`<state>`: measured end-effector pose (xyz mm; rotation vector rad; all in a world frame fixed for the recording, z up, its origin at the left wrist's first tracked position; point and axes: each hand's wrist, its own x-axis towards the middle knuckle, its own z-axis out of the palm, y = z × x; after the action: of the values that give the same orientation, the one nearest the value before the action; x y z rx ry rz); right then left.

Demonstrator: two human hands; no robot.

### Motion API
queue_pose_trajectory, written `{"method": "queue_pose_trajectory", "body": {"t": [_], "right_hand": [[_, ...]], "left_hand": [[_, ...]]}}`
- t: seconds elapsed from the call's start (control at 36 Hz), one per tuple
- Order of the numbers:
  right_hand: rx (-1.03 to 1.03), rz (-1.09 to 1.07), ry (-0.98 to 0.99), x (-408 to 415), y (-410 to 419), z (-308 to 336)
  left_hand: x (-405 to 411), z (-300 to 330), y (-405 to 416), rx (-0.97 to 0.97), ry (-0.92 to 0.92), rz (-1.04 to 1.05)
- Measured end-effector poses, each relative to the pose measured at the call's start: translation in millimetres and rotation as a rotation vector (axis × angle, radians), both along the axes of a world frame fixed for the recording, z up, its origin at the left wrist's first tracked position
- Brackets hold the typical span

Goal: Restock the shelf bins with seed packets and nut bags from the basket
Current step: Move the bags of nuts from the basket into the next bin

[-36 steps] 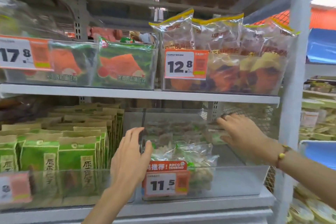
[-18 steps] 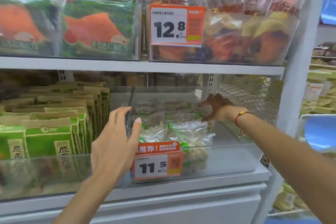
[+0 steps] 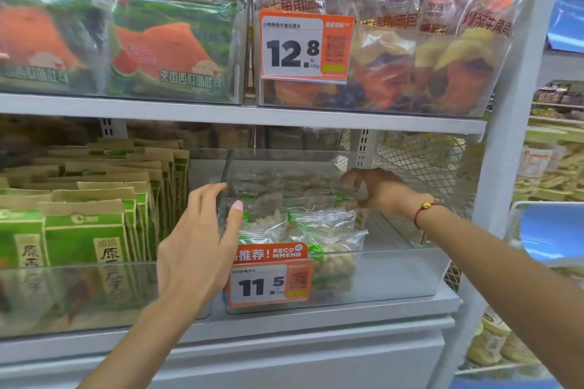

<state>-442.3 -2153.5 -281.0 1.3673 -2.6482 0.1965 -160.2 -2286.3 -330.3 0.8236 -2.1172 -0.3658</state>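
Head cam: left hand (image 3: 197, 243) is open, thumb on the clear bin's (image 3: 395, 271) left wall, while the right hand (image 3: 376, 189) reaches to the back, fingers curled round a nut bag (image 3: 347, 191) there. Front nut bags (image 3: 328, 240) lean loosely near the front-left corner, so a wrist bump could tip them over.

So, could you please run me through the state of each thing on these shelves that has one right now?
Left hand: open, at the left wall of the clear nut bin.
Right hand: reaching deep into the bin, fingers curled at a nut bag; grip unclear.
Clear nut bin: part filled, right side bare.
Nut bags: stacked along the left.
Green seed packets: upright, tightly packed.
Croissant bags: upright, bin full.
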Motion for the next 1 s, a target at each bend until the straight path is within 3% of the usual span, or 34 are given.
{"method": "queue_pose_trajectory", "body": {"t": [0.22, 0.39, 0.64, 0.81, 1.0], "right_hand": [[0.047, 0.078, 0.278, 8, 0, -11], [-0.005, 0.030, 0.197, 10, 7, -8], [-0.136, 0.066, 0.269, 50, 40, 15], [-0.246, 0.210, 0.165, 119, 67, 24], [0.163, 0.433, -0.009, 223, 66, 4]], "left_hand": [[0, 1, 1, -0.011, 0.019, -0.012], [0, 1, 0, -0.008, 0.017, -0.020], [4, 2, -2, 0.009, 0.072, -0.086], [37, 1, 18, -0.172, 0.253, -0.263], [110, -18, 60, -0.191, 0.176, -0.276]]}}
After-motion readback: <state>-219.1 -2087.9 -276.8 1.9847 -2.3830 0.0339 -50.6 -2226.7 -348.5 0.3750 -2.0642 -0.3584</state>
